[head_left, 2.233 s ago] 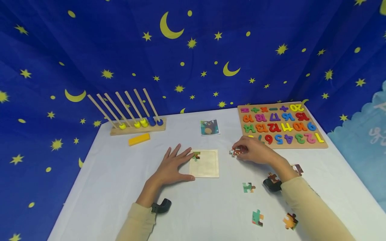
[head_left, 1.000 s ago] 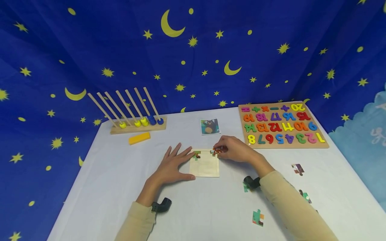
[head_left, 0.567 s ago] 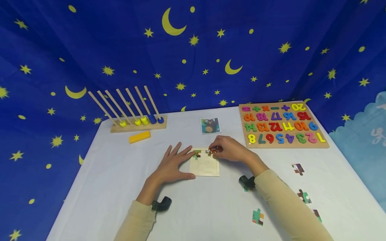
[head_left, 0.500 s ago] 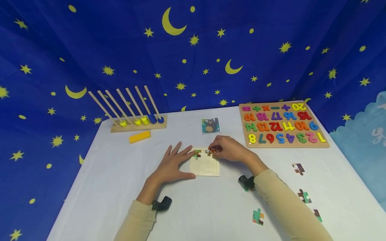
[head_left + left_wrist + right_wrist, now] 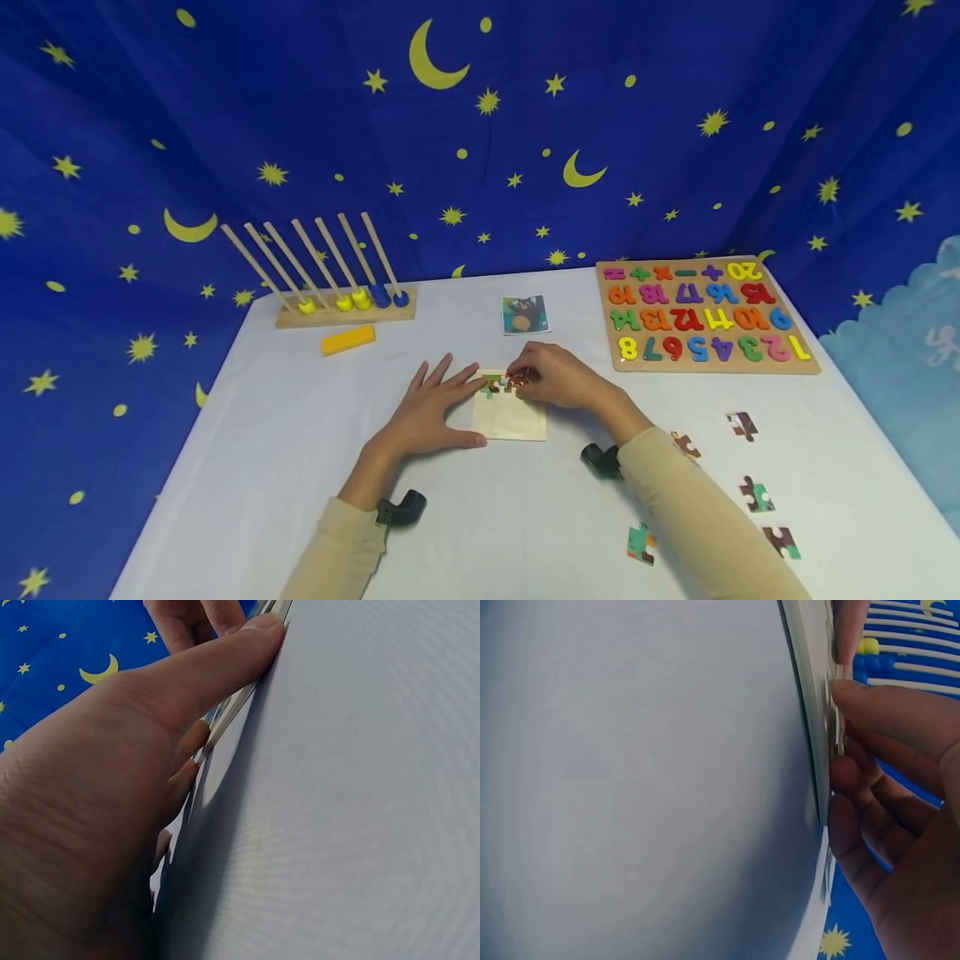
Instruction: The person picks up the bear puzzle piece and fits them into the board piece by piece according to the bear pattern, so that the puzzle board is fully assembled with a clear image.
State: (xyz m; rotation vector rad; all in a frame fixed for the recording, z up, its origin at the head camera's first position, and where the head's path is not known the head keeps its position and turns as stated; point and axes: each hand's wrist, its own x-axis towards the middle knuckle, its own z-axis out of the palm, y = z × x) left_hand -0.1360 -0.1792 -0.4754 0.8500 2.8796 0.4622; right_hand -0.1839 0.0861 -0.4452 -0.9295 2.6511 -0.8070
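Observation:
A square wooden puzzle tray (image 5: 510,421) lies on the white table in the head view. One green and brown jigsaw piece (image 5: 490,385) sits in its far left corner. My left hand (image 5: 427,412) is spread flat, thumb and index fingertip at the tray's left edge. My right hand (image 5: 558,377) pinches a brown jigsaw piece (image 5: 516,382) over the tray's far side, right beside the corner piece; the fingers partly cover it. In the right wrist view, the right thumb and fingers (image 5: 870,780) meet close over the tray's edge (image 5: 810,712).
Several loose jigsaw pieces, such as a green one (image 5: 641,543) and a brown and white one (image 5: 742,426), lie at right. Behind the tray is a bear picture card (image 5: 526,315). A number board (image 5: 813,365), a peg abacus (image 5: 345,315) and a yellow block (image 5: 348,340) stand farther back.
My right hand has carried the brown piece leftward from the table onto the tray, up to the corner piece. The left hand has stayed at the tray's left edge.

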